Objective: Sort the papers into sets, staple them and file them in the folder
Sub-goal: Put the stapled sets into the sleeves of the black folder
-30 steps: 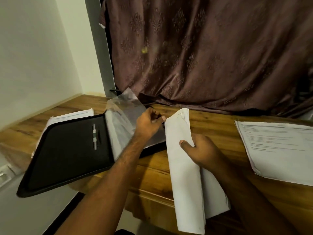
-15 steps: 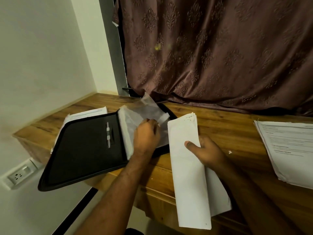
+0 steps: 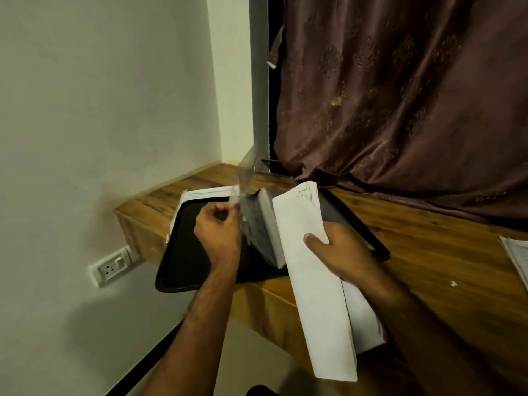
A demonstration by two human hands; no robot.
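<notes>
**Filing step: sleeve being opened**

Raised since the earlier frame, the clear sleeve [image 3: 246, 175] now stands nearly upright, pinched by the left hand [image 3: 218, 234] over the open black folder [image 3: 191, 252] on the wooden desk [image 3: 428, 252]. The right hand [image 3: 340, 252] grips the folded paper set [image 3: 317, 281] just beside it. Staples are probably present but not visible. Next: hold the sleeve mouth apart and feed the set in. More papers [image 3: 517, 255] lie well apart, right.

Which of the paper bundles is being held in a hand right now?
The folded paper set gripped by the right hand; the others lie flat, one under the folder, one at the table's right edge.
</notes>
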